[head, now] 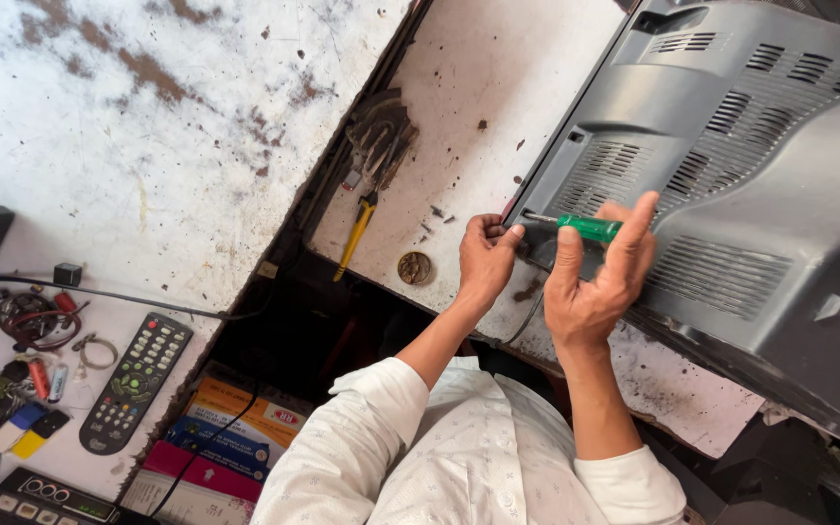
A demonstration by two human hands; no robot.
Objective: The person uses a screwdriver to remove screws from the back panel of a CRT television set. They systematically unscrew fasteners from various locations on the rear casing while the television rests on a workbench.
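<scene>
A big grey television back cover [751,194] with vent slots lies on a worn white table [498,87] at the right. My right hand [595,277] grips a screwdriver with a green handle [590,227], held level against the cover's lower left edge. My left hand [486,258] pinches the screwdriver's metal shaft near its tip, right at the cover's rim. Both forearms come up from white sleeves at the bottom.
A yellow-handled tool [354,238] and a round brass-coloured piece [414,267] lie on the table left of my hands. On the left table sit a black remote control [136,381], a black cable [99,292], wire coils and small parts. Coloured boxes [226,437] lie in the dark gap below.
</scene>
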